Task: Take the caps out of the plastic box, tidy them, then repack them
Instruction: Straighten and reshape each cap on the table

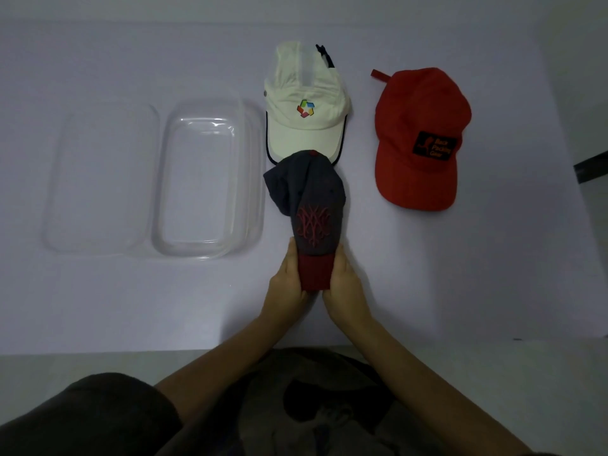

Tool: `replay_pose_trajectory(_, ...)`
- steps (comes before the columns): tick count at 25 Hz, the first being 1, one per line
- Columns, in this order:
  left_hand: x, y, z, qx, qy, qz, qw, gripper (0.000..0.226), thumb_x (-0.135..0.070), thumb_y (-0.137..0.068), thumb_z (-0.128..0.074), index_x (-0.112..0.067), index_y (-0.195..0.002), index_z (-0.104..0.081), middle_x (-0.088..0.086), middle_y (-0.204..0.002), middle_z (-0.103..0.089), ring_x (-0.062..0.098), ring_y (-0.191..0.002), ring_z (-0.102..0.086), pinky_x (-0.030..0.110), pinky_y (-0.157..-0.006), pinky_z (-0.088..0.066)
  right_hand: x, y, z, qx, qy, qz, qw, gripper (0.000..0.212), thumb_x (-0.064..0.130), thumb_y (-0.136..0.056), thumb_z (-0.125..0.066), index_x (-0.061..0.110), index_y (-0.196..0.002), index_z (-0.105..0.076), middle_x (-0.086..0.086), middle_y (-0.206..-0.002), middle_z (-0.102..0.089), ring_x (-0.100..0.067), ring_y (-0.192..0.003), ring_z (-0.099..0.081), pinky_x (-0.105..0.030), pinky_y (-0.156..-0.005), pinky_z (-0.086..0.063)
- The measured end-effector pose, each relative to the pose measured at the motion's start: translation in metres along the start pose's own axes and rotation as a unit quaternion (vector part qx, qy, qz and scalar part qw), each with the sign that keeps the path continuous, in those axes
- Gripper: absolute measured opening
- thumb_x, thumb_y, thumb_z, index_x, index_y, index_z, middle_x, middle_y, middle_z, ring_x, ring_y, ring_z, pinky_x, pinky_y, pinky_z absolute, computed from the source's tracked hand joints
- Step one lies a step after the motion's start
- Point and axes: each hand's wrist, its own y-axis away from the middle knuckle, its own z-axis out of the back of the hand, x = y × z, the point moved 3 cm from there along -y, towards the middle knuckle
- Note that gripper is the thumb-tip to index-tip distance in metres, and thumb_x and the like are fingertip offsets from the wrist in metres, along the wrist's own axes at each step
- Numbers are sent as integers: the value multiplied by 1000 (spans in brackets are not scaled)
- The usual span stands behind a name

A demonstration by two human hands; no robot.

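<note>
out on the pale white tabletop (131, 307), a cream fabric cap with a multicoloured logo (304, 103) lies flat at the far centre, brim toward the person. well apart to its right sits a red cotton cap with a black patch (418, 136), also flat, brim toward the near edge. a dark strip (590, 167) pokes in at the right border, too cut off to tell what it is.

now the action: a dark grey cap with a red brim and red embroidery (316, 205) is at centre, its crumpled crown overlapping the tip of the cream cap's brim. the left hand (286, 284) grips the brim's left edge and the right hand (345, 284) grips its right edge, thumbs on top, squeezing the brim narrow between them. both forearms reach in from the near edge and the wrists come close together.

to the left, a clear rectangular plastic box (210, 179) stands open, just beside the cream cap. its flat clear lid (102, 179) lies against the box's left side. all three caps are outside the box, on the table.
</note>
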Motion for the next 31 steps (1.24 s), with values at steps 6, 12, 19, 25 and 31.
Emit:
replay_pose_trajectory(6, -9, 9, 14, -81, -121, -137, 980, 58, -21, -99, -36, -29, -146, -3, -3, -150, -17, 5, -138, -22, 22, -115, -23, 17, 18, 19, -187, 32, 212, 959, 69, 12, -92, -34, 3, -147, 6, -30, -147, -25, -32, -140, -21, -40, -115, -24)
replay_pose_trajectory(12, -15, 8, 18, -137, -190, -254, 939, 78, 2, -85, -46, -10, -149, -4, 24, -144, -28, 35, -135, -32, 42, -108, -32, 31, 18, 35, -201, 3, 218, 955, 60, 17, -89, -38, 0, -142, -15, -24, -148, -25, -35, -136, -29, -44, -106, -30)
replay_pose_trajectory(19, -44, -3, 43, -162, -136, -257, 943, 55, -8, -90, -45, 7, -139, -27, 29, -125, -57, 35, -100, -66, 27, -84, -50, 57, 8, 83, -271, 58, 279, 920, 67, -18, -72, -63, -7, -134, -39, -27, -137, -46, -36, -125, -48, -39, -97, -42)
replay_pose_trajectory(25, -63, 6, 46, -210, -61, -289, 932, 67, -10, -89, -41, -11, -147, -9, 28, -111, -64, 29, -77, -68, 12, -85, -39, 81, 16, 98, -318, 7, 321, 892, 57, -14, -75, -52, -10, -130, -42, -30, -130, -51, -37, -115, -57, -37, -88, -50)
replay_pose_trajectory(31, -58, 11, 35, -223, -54, -300, 926, 100, 5, -79, -53, -35, -147, 9, 26, -96, -68, 28, -66, -68, 15, -76, -46, 87, 33, 89, -239, -87, 271, 928, 61, -8, -77, -47, -4, -136, -35, -29, -120, -60, -39, -96, -67, -48, -76, -58)
